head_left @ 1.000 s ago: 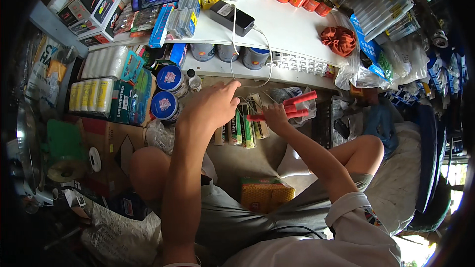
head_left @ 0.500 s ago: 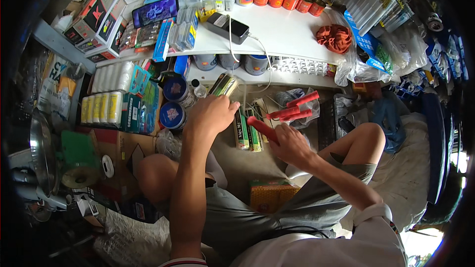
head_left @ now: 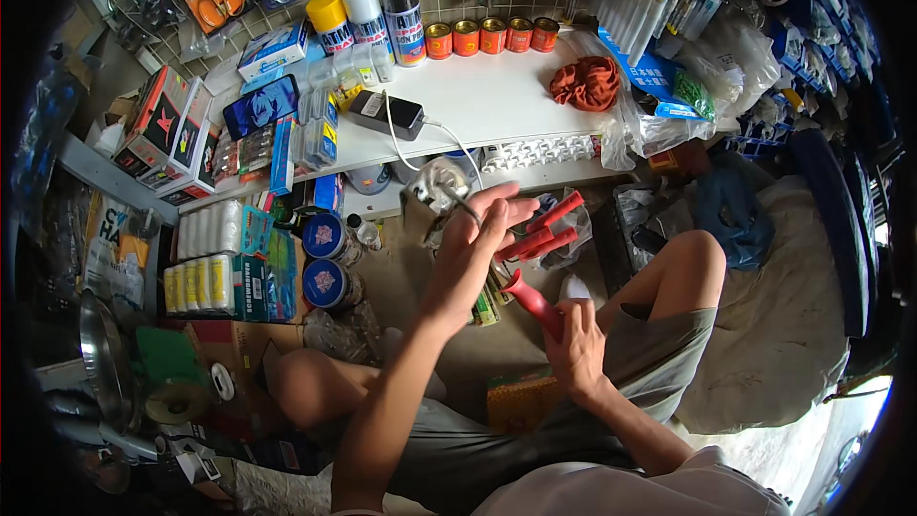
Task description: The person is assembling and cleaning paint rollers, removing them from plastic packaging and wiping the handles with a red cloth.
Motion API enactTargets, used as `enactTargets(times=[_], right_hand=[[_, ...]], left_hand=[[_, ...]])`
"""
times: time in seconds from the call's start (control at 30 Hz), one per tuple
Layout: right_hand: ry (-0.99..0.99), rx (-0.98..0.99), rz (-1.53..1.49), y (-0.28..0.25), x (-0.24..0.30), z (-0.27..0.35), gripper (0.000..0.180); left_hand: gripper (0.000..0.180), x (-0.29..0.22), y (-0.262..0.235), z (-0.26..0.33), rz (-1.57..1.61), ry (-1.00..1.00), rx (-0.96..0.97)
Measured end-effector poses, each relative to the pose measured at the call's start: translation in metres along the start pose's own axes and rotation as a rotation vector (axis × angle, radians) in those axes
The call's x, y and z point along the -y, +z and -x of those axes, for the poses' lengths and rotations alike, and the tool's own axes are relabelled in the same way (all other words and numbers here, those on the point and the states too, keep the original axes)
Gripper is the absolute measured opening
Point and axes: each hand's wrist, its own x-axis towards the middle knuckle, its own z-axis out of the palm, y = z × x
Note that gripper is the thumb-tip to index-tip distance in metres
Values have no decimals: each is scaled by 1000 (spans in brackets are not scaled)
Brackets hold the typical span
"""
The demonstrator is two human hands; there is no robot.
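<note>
My right hand point(head_left: 576, 349) is closed round the red handle of a paint roller point(head_left: 537, 308), held low in front of my right knee. Its thin metal rod points up and left, and part of it is hidden by my left hand point(head_left: 473, 258). That hand is open, fingers stretched to the right, beside the rod; whether it touches the rod I cannot tell. The roller end left of it is blurred. Several more red handles point(head_left: 543, 234) lie just beyond my hands. Green-labelled packages point(head_left: 485, 310) show partly below my left hand.
A white shelf point(head_left: 478, 100) ahead holds spray cans point(head_left: 403, 21), small red tins point(head_left: 492, 36), a phone point(head_left: 261, 107) and a black power adapter point(head_left: 386, 115) with a white cable. Blue-lidded tubs point(head_left: 328, 283) and boxed goods stand left. A patterned yellow box point(head_left: 521, 403) lies between my legs.
My left hand has opened and moved right and down, from beside the roller end to across the rod. The handle in my right hand has shifted down and right. The view has swung.
</note>
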Motion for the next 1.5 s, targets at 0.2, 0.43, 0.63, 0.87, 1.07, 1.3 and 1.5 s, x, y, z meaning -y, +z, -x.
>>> enactTargets(times=[0.2,0.43,0.63,0.87,1.07,1.3,1.5], right_hand=[[-130,146,-135,8,11,0,38],[-309,-36,-279,-35,32,-66,19],[-666,3,-229,-102,80,-175,33],[-852,244,-278,-93,61,-220,18],[-648,220,-528,-71,34,-220,10],[-667,346,-508,-76,26,-223,13],[-640,224,-461,-69,13,-227,10]], left_hand=[[45,14,5,8,-93,37,-223],[47,16,-6,16,-159,177,-153],[50,21,-3,20,-289,169,-83],[46,31,4,14,-377,160,13],[37,40,2,14,-307,46,-2],[37,40,8,8,-463,69,7],[40,51,9,1,-414,44,-61]])
